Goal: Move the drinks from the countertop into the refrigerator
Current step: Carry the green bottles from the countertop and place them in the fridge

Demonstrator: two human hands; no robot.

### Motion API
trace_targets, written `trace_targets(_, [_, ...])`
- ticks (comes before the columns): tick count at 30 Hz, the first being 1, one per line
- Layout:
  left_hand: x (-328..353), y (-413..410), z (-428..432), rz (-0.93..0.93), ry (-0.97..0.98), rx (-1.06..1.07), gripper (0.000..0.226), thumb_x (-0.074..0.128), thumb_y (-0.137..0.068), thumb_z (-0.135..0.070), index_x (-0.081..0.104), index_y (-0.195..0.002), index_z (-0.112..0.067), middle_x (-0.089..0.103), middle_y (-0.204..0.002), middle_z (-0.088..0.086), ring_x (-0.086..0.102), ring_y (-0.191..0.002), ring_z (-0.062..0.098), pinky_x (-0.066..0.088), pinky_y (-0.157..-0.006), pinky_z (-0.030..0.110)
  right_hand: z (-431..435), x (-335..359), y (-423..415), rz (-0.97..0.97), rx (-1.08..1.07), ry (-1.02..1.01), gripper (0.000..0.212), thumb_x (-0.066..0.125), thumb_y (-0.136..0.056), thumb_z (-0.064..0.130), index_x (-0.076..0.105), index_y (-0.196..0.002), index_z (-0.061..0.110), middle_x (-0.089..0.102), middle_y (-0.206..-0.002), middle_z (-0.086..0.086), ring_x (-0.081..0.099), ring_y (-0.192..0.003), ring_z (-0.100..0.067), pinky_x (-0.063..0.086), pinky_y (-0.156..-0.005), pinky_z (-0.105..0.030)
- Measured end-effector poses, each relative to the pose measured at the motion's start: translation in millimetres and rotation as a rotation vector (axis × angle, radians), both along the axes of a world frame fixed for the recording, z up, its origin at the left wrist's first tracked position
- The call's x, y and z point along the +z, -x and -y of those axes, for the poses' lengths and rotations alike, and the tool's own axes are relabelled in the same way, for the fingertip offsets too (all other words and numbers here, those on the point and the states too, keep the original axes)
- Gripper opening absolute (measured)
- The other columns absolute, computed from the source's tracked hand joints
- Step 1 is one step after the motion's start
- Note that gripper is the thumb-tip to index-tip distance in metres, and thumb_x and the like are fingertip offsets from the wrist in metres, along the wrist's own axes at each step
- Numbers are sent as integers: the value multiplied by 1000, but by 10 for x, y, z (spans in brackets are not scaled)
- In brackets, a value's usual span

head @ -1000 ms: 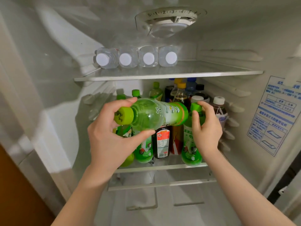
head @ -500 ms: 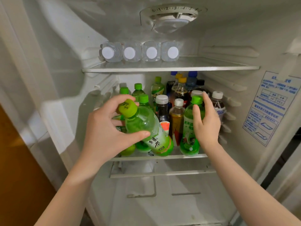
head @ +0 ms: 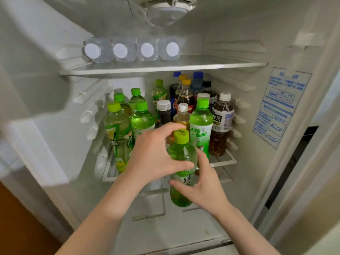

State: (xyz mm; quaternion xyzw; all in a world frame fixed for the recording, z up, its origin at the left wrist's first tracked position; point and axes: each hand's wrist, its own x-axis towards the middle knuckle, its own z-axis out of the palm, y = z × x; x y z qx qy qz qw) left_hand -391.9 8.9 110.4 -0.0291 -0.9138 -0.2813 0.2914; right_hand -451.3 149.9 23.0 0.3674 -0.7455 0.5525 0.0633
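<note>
Water bottles (head: 93,50): four, lying on the upper shelf (head: 211,65), white caps facing out.
Green-capped bottles (head: 117,126): six upright on the middle shelf (head: 227,161), mostly on its left half.
Left hand (head: 152,157): fingers curled behind the neck of the held green bottle (head: 181,153), thumb clamped across its front.
Held green bottle: one, near upright, in front of the middle shelf's rim, not resting on it, its base lower than the rim in view.
Right hand (head: 204,184): wrapped round the same bottle's lower body, thumb on the label.
White-capped bottles (head: 223,115): four.
Yellow caps (head: 186,81): two, at the back.
Blue caps (head: 197,74): two.
Black cap (head: 206,83): one.
Printed sticker (head: 279,105): one, on the right wall.
</note>
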Motion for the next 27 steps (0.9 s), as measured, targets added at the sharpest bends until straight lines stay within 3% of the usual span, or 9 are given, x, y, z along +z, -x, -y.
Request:
trace_targets(3, [-24,117,-115,-10,85,-62,82,75,-48,-63,48,-123,-44,66,-101,-22,63,-89,-1,57,-77,30,-49,-30,51,42,-102,87,73,79,-65,43,46,-127,24,62,-112,21,59,-103,4,49,-84,-17])
trace_targets(7, [22,266,-86,48,83,-164,83,71,-62,-63,38,-136,-46,52,-122,-29,53,-107,-9,52,-87,22,-245,-44,193,29,-216,129,67,81,-63,40,48,-120,34,60,-108,30,61,-95,7,47,-76,-9])
trace_targets(10, [90,342,-3,-78,99,-99,65,59,-75,-60,48,-133,-33,57,-124,-20,54,-108,-5,52,-88,25,-421,-36,316,48,-314,162,69,81,-59,45,50,-119,32,60,-105,32,62,-92,8,49,-72,-9])
trace_targets(12, [112,408,40,-176,120,-37,53,60,-80,-52,57,-126,-27,60,-123,-12,54,-112,3,52,-91,33,-521,-31,398,59,-396,176,72,80,-56,51,50,-119,31,62,-101,31,60,-92,12,48,-71,-9])
trace_targets(14, [77,511,47,-201,178,4,50,65,-81,-44,57,-126,-23,56,-131,-6,48,-122,11,44,-102,36,-591,-31,487,62,-482,192,72,80,-56,51,50,-119,30,60,-94,30,59,-90,11,49,-74,-17])
trace_targets(17, [-73,683,-7,-163,265,69,67,68,-77,-42,46,-136,-20,38,-145,-1,31,-135,15,19,-111,26,-626,-21,601,73,-569,213,74,78,-58,50,48,-122,30,55,-94,33,57,-92,1,48,-84,-30])
trace_targets(19, [-201,800,-62,-135,303,99,84,72,-74,-46,34,-144,-18,25,-152,3,20,-141,19,10,-113,29,-620,-2,666,76,-582,224,75,78,-58,51,47,-123,31,55,-97,31,56,-98,-3,47,-87,-31])
trace_targets(24, [-424,1093,-210,-21,445,139,120,75,-68,-54,-8,-149,-25,-4,-160,12,-4,-147,29,-5,-117,45,-563,27,814,53,-595,245,74,77,-60,54,46,-124,36,57,-99,31,52,-92,17,42,-84,-21])
trace_targets(27, [-494,1185,-234,13,473,186,127,79,-64,-51,-14,-147,-26,9,-158,15,4,-147,30,-10,-115,47,-491,60,899,80,-593,280,76,70,-55,63,44,-123,40,55,-99,37,49,-95,25,40,-78,-12])
